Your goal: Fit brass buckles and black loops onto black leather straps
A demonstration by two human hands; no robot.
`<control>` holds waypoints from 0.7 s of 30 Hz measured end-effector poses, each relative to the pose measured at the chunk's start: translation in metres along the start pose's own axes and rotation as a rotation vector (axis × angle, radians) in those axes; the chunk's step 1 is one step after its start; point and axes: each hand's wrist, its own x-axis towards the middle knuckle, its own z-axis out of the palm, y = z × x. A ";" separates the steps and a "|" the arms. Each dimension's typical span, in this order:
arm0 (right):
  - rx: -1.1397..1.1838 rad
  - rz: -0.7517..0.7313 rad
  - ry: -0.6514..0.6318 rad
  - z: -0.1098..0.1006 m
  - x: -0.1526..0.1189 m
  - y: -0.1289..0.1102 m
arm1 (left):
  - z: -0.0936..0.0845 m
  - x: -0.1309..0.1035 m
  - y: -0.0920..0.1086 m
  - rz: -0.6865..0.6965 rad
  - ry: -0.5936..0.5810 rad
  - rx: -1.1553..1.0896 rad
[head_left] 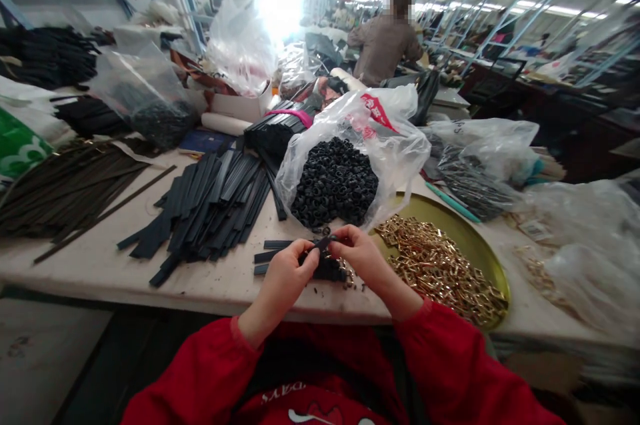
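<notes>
Both my hands meet over the front of the table, pinching a dark strap [324, 242] between them. My left hand [287, 276] grips it from the left with thumb and fingers closed. From the right, my right hand [361, 253] pinches its other end, and its fingertips partly cover the strap. Below lie several finished-looking black straps [267, 256] with small metal bits near their right ends. Just behind my hands, a clear plastic bag [400, 145] stands open, full of small black loops [333, 182]. Gold buckles [440, 265] fill a round gold tray [463, 218] to the right.
A fanned pile of black strips [210, 202] lies left of my hands, with brown strips [75, 188] further left. A teal pen-like tool [453, 202] rests behind the tray. Plastic bags [590, 245] crowd the right. Another person [385, 45] is further back.
</notes>
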 end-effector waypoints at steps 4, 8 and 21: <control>0.262 0.120 -0.032 0.011 -0.029 -0.007 | 0.001 -0.007 0.004 0.024 0.037 0.153; 0.441 0.162 0.013 0.011 -0.040 -0.003 | 0.007 -0.017 0.004 0.015 0.031 0.206; 0.245 -0.058 -0.032 0.008 -0.061 0.008 | 0.009 -0.032 0.008 -0.003 -0.265 -0.074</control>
